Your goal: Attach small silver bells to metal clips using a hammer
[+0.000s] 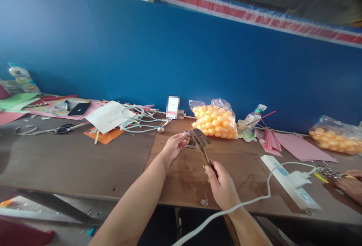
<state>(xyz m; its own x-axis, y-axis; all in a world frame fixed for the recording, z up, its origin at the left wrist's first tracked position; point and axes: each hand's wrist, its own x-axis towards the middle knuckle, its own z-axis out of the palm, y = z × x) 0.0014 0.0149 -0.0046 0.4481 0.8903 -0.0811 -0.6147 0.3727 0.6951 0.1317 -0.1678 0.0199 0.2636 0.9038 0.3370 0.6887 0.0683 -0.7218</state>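
Note:
My right hand [220,182] is wrapped round the wooden handle of a claw hammer [198,137], whose metal head is raised over the brown table. Between the thumb and fingers of my left hand [175,146] is a small shiny metal piece [186,133], right beside the hammer head; whether they touch I cannot tell. A small dark block [191,145] lies on the table, partly hidden behind the hammer and my left fingers. Just beyond, a clear bag of orange balls [216,121] stands against the blue wall.
A white power strip [291,184] lies to the right, its cable crossing before my right forearm. A co-worker's hand [350,185] is near small metal rings [328,171]. Leftward are scissors [63,128], papers [109,117] and a pale blue cord [135,119]. A bottle [256,114] stands behind.

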